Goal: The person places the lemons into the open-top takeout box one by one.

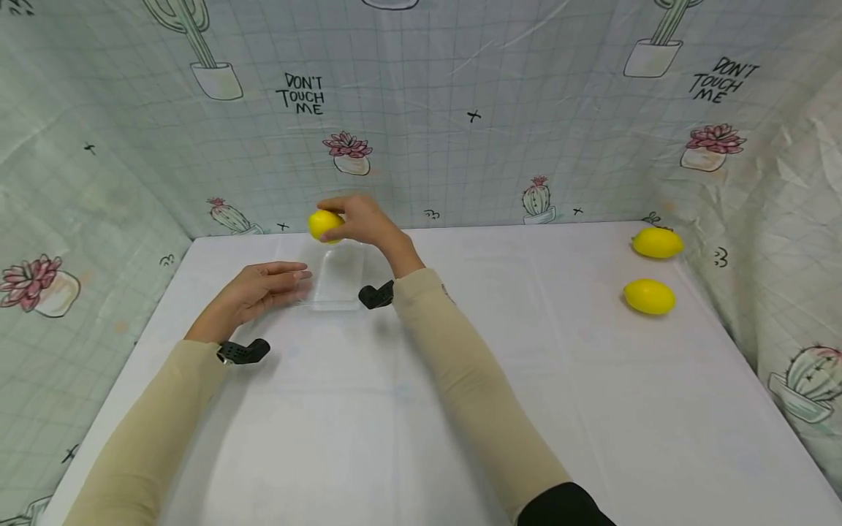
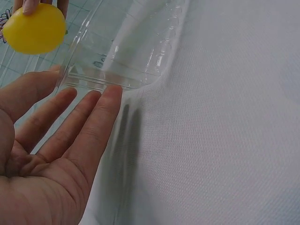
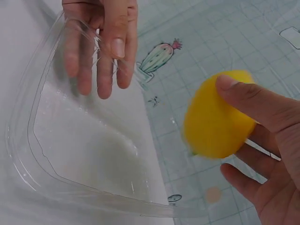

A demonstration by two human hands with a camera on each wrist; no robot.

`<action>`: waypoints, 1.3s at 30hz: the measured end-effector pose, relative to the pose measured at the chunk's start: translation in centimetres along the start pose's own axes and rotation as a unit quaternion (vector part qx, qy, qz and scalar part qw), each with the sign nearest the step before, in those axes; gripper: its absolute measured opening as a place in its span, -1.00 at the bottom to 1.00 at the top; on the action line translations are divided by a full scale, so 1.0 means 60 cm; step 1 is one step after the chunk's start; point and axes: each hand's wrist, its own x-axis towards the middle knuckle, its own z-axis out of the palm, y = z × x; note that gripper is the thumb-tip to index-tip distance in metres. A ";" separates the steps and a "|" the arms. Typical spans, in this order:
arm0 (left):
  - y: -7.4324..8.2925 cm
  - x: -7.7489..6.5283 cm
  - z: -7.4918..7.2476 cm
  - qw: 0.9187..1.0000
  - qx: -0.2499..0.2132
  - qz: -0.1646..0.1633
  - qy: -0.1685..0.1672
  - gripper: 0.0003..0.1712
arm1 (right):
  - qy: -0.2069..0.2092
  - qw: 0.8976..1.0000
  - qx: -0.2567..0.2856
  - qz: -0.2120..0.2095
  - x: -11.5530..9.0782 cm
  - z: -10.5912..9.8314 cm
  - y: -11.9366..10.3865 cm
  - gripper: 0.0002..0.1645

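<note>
A yellow lemon (image 1: pixel 325 225) is pinched between the thumb and fingers of my right hand (image 1: pixel 362 221), raised above the far part of a clear plastic container (image 1: pixel 338 281). In the right wrist view the lemon (image 3: pixel 218 117) looks slightly blurred, beside the container's rim (image 3: pixel 93 194). My left hand (image 1: pixel 263 292) is at the container's left side, its fingers extended. Seen from the left wrist, the fingertips of that hand (image 2: pixel 61 140) meet the transparent wall (image 2: pixel 93 77). Inside the container I make out no object.
Two more lemons lie at the table's far right, one (image 1: pixel 658 242) behind the other (image 1: pixel 649 296). A white cloth covers the table (image 1: pixel 460 409). Printed curtains (image 1: pixel 421 124) hang along the back and both sides.
</note>
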 end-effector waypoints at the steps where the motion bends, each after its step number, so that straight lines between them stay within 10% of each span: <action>1: 0.000 0.000 0.000 1.000 0.001 -0.001 0.000 -0.25 | -0.002 1.000 0.003 0.003 0.000 -0.001 -0.001 -0.22; 39: -0.011 0.004 0.000 0.999 -0.043 0.004 -0.025 -0.30 | -0.019 0.988 -0.146 -0.047 -0.186 -0.100 0.078 -0.48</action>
